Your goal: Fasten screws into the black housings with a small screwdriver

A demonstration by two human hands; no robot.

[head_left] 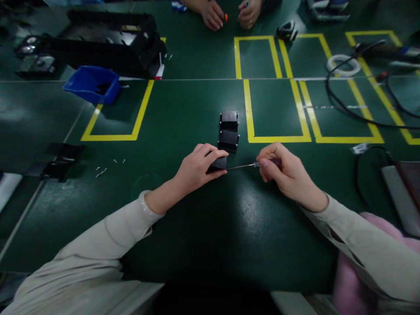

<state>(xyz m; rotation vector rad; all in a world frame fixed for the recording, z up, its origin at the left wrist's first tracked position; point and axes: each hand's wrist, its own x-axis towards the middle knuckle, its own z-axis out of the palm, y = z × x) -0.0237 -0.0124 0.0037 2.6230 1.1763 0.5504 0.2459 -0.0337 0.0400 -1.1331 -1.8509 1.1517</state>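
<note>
My left hand (pixel 197 168) grips a small black block (pixel 219 164) that rests on the green table (pixel 203 227). My right hand (pixel 285 173) holds a thin screwdriver (pixel 249 165) by its handle. The metal shaft lies level and its tip touches the right side of the held block. Two more black blocks (pixel 229 130) sit in a row just behind the held one, touching each other.
Several small screws (pixel 104 168) lie left of my hands. A blue bin (pixel 92 84) and black trays (pixel 108 41) stand at the far left. Yellow tape rectangles (pixel 277 109) mark the table. Black cables (pixel 351 105) and a tape roll (pixel 343 64) lie at right. Another person's hands (pixel 229 14) work opposite.
</note>
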